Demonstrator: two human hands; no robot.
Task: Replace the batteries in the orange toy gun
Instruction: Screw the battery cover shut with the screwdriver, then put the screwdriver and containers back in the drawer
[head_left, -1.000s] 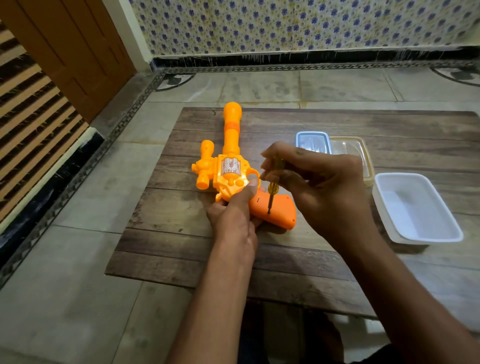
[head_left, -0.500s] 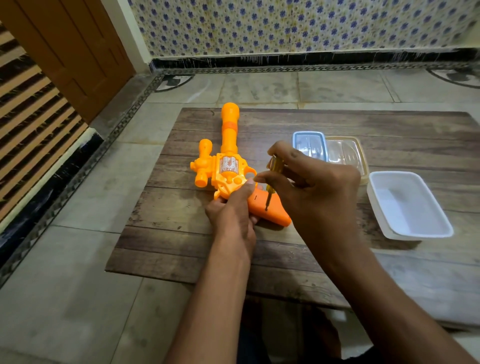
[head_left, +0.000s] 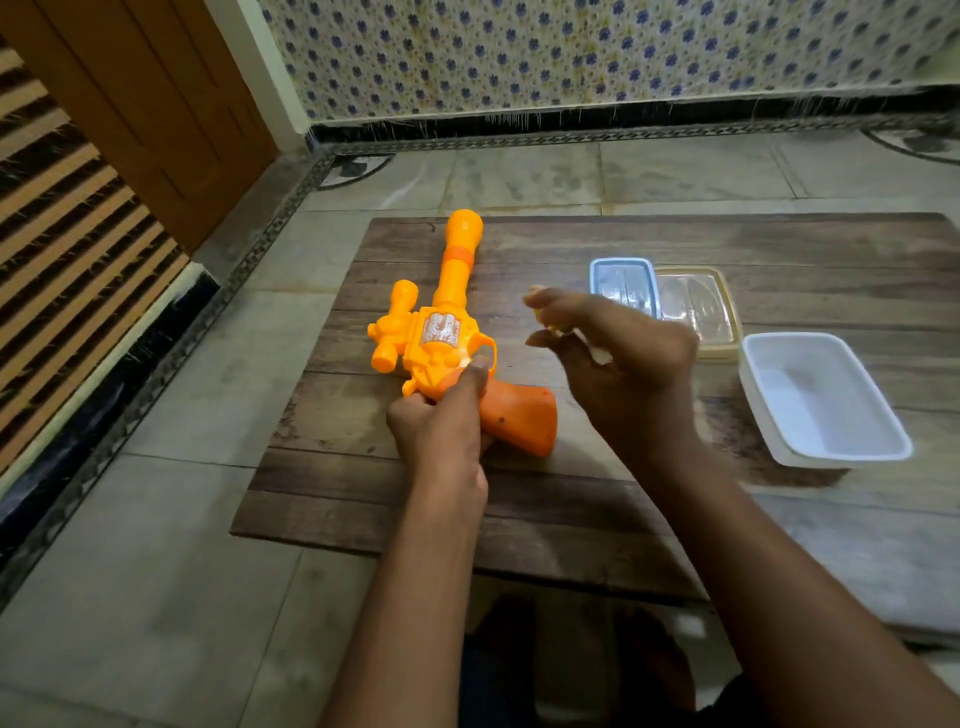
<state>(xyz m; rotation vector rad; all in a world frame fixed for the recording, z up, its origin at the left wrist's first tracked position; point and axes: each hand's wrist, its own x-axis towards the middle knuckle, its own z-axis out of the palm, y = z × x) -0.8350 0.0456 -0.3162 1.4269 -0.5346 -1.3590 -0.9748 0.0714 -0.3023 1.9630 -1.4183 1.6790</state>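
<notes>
The orange toy gun (head_left: 448, 332) lies on the wooden board (head_left: 561, 504), barrel pointing away from me, its darker orange grip (head_left: 522, 418) towards me. My left hand (head_left: 441, 434) grips the gun where the body meets the grip, thumb up by the trigger guard. My right hand (head_left: 623, 364) hovers above and to the right of the grip, blurred, fingers curled. It pinches a small yellow-handled screwdriver (head_left: 549, 323), mostly hidden by the fingers. A small dark screw hole shows on the grip's side.
A white rectangular tray (head_left: 831, 447) sits at the right of the board. Behind it stand a blue-rimmed clear box (head_left: 621, 267) and a yellow-rimmed clear box (head_left: 722, 306). Tiled floor surrounds the board; a wooden door and a slatted panel are at left.
My right hand has lifted the screwdriver off the gun's grip and moved up and to the right. My left hand still holds the gun in place.
</notes>
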